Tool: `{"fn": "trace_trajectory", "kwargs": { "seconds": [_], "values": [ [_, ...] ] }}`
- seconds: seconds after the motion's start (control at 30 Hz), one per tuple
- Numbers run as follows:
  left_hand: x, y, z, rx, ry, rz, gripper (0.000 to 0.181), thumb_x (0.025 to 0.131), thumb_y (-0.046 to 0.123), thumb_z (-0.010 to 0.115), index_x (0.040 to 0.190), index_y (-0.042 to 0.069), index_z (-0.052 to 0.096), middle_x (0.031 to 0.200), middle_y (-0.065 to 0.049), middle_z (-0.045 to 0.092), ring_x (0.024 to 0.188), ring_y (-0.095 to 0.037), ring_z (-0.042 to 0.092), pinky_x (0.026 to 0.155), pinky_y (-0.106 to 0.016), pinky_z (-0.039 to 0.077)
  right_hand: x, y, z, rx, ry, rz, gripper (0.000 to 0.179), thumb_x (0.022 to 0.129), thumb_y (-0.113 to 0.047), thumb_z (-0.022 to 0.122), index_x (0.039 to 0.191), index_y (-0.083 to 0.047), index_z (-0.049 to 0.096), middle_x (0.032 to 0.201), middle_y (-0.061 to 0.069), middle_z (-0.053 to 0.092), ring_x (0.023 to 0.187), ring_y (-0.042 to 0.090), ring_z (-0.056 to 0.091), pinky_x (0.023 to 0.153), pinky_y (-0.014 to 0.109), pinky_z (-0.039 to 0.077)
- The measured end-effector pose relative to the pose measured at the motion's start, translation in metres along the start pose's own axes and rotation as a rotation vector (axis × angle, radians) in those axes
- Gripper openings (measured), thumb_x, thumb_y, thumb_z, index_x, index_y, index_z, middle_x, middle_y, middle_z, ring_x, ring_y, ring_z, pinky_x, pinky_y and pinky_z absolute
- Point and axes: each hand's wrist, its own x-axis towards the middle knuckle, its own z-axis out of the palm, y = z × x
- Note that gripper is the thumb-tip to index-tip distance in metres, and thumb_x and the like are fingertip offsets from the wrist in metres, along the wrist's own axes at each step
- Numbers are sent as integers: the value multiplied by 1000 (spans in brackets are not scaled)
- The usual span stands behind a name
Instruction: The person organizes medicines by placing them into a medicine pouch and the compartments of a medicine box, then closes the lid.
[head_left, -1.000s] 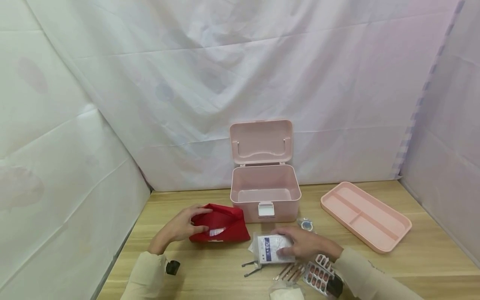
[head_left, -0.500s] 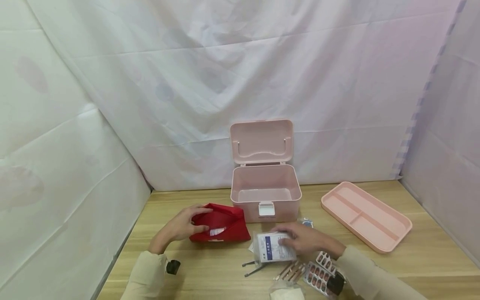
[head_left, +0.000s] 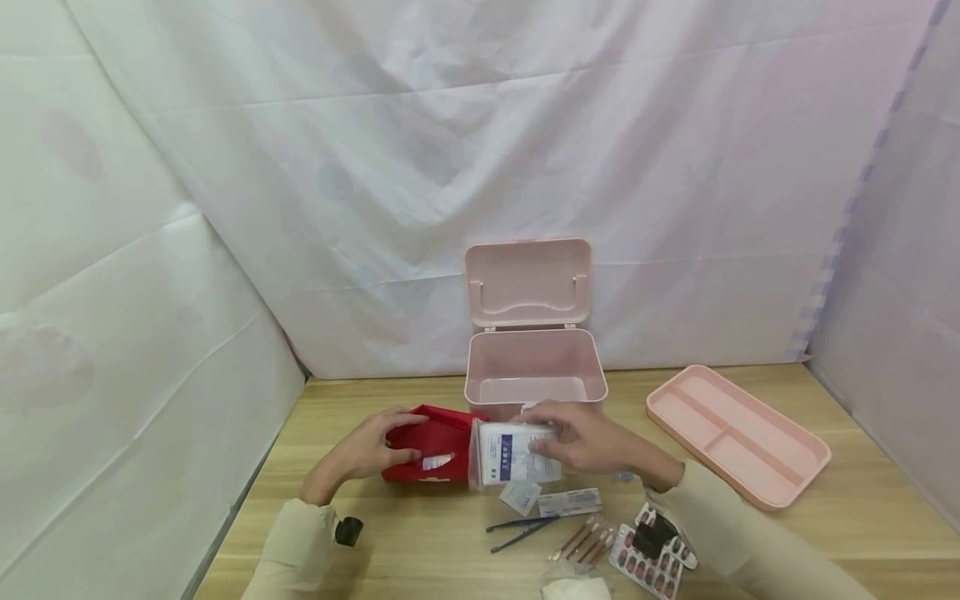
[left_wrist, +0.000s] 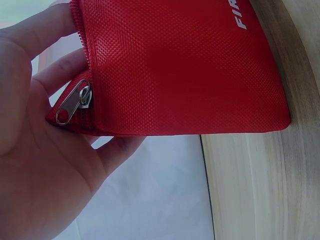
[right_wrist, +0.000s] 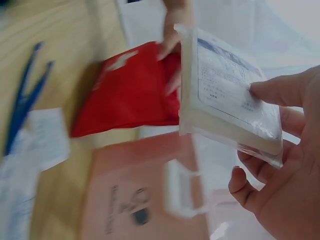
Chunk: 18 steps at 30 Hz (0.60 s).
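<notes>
A red zip pouch [head_left: 446, 427] with white lettering stands with its mouth spread, a small white packet visible inside. My left hand [head_left: 363, 454] grips the pouch by its zipped edge; in the left wrist view the metal zip pull [left_wrist: 72, 102] hangs by the palm. My right hand [head_left: 588, 437] pinches a thick packet in clear wrap [head_left: 517, 454], with a white and blue label, between thumb and fingers. This packet is held above the table at the pouch's right side, overlapping it in the head view. The right wrist view shows the packet [right_wrist: 225, 95] raised, near the pouch's mouth.
Behind stands a pink box [head_left: 536, 367] with its lid up. A pink divided tray [head_left: 738, 433] lies to the right. Nearer are black tweezers [head_left: 525, 533], small packets [head_left: 570, 502], cotton swabs [head_left: 583, 542], blister packs [head_left: 645, 571] and a bagged white item [head_left: 576, 588].
My right hand has lifted the wrapped packet off the table and moved it up and left toward the pouch, uncovering small packets and more of the tweezers. My left hand stays on the pouch.
</notes>
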Motion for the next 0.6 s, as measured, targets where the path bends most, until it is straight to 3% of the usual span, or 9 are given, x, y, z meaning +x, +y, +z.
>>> {"fn": "trace_trajectory", "kwargs": {
  "seconds": [0.17, 0.27, 0.4, 0.6],
  "values": [
    [1, 1, 0, 19, -2, -1, 51, 87, 17, 75, 136, 12, 60, 134, -13, 57, 118, -31, 52, 91, -48, 54, 21, -17, -7, 53, 56, 36, 35, 95, -14, 65, 129, -6, 62, 112, 8, 70, 92, 15, 68, 73, 30, 59],
    [0, 2, -1, 25, 3, -8, 53, 86, 19, 76, 136, 13, 59, 135, -13, 56, 120, -32, 51, 93, -52, 53, 32, -23, -9, 27, 92, 55, 37, 95, -15, 66, 131, -9, 62, 111, 7, 70, 91, 15, 66, 68, 28, 59],
    [0, 1, -2, 39, 25, 10, 53, 84, 22, 77, 134, 11, 62, 135, -14, 57, 120, -34, 52, 96, -54, 50, 46, -27, -7, -2, 119, 52, 36, 96, -17, 65, 131, -14, 63, 112, 3, 69, 96, 16, 63, 71, 30, 58],
    [0, -2, 0, 38, 31, 58, 52, 84, 23, 77, 132, 9, 63, 129, -8, 60, 113, -26, 55, 94, -48, 51, 65, -28, 3, 30, 135, 95, 35, 96, -17, 63, 131, -15, 63, 113, 3, 67, 92, 17, 63, 71, 31, 58]
  ]
}}
